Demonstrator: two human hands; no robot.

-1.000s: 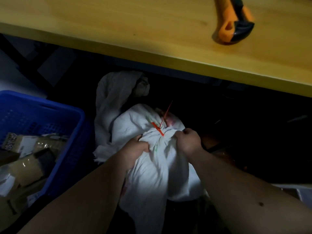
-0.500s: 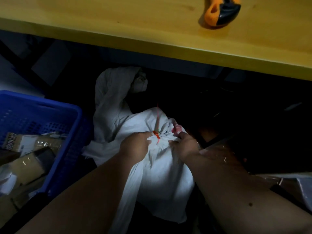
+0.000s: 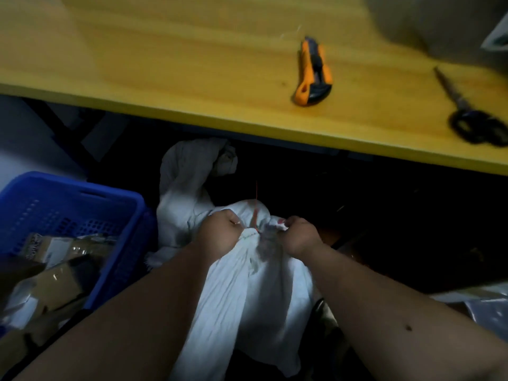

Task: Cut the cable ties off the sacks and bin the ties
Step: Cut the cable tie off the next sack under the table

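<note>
Where curled tight into fists, gripping bunched white fabric at the neck of the sack (image 3: 247,292): fingers of both hands, folded under and mostly hidden behind knuckles. Left hand (image 3: 220,235) clamped on cloth just left of the gathered neck; right hand (image 3: 299,237) clamped on cloth just right of it, with a small fold of fabric protruding past the knuckles. No gap visible between fingers on either hand.

Between the two fists, at the cinched neck: red cable tie (image 3: 256,215). Loop around the gathered cloth, partly hidden by folds. Free tail thin and straight, long axis close to vertical in the view, pointing up and away from the body toward the table edge. Tie not touched by either hand as far as visible; blur prevents certainty.

Sack hanging low between the forearms, below table level, long axis running from the neck down toward the body. Second white cloth (image 3: 187,174) lying crumpled behind and left of the sack, under the table edge.

Left of the sack: blue basket (image 3: 82,193), containing taped cardboard packages (image 3: 55,279).

Above, on the yellow wooden table (image 3: 165,64): orange and black utility knife (image 3: 314,72), long axis roughly vertical in the view; scissors (image 3: 467,111) with dark handles, near the right edge, blades angled up and left.
</note>
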